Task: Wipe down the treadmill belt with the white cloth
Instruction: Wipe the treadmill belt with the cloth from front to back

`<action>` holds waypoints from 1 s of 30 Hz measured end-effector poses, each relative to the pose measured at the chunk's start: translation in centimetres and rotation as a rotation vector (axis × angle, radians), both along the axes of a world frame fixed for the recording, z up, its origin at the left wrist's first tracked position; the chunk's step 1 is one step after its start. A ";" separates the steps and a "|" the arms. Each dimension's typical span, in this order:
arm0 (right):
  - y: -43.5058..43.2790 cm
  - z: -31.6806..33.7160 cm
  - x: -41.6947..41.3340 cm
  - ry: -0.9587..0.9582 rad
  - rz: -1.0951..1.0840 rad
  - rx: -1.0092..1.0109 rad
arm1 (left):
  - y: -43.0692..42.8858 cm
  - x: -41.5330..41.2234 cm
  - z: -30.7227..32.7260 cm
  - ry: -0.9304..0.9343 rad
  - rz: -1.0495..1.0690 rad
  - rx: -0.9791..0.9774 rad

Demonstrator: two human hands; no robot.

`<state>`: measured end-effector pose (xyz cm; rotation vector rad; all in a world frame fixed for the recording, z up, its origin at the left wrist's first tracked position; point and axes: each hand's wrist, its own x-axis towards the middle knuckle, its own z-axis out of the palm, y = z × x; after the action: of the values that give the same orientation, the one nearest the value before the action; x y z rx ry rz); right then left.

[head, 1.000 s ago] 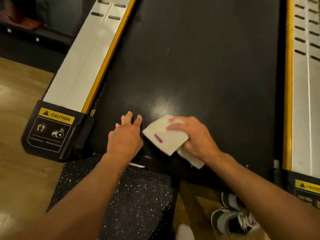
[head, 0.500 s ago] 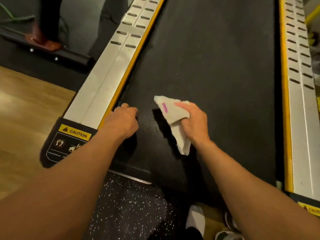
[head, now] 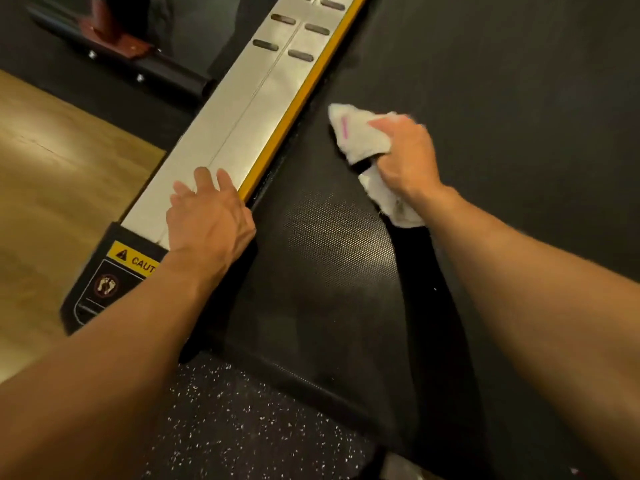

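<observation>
The left hand (head: 207, 216) has been moved from the treadmill belt (head: 502, 98) onto the side rail (head: 235, 116), fingers flat. At its 2 o'clock the white cloth (head: 360, 136) is held on the belt, bunched in the right hand (head: 405, 157)'s curled fingers. The caution label (head: 138, 259) is half hidden.

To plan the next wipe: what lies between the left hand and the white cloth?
Head view: only the yellow strip and bare belt separate left hand from white cloth.
</observation>
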<state>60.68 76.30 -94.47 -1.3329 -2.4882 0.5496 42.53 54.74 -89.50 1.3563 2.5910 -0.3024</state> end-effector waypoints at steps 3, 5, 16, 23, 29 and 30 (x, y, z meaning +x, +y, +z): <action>-6.3 1.4 0.5 0.025 0.337 -0.103 | -0.2 -0.5 0.2 -0.041 0.003 -0.001; -11.7 2.2 2.9 0.020 0.542 -0.180 | -0.3 -0.6 0.3 -0.063 0.011 -0.008; -11.1 5.0 12.2 0.194 -0.364 -0.194 | -2.4 -0.4 1.1 -0.189 0.019 0.176; -28.4 1.9 9.0 0.306 0.002 -0.204 | -7.2 1.9 1.5 -0.128 -0.131 0.275; -30.8 4.2 6.6 0.476 -0.087 -0.320 | -11.5 0.3 1.6 -0.110 -0.100 0.217; -28.7 4.3 6.3 0.484 -0.210 -0.238 | -12.0 0.1 1.5 -0.115 -0.116 0.213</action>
<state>66.94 47.59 -90.19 -1.3271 -1.9156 1.0046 42.62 42.78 -88.02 1.5484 2.5122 0.0362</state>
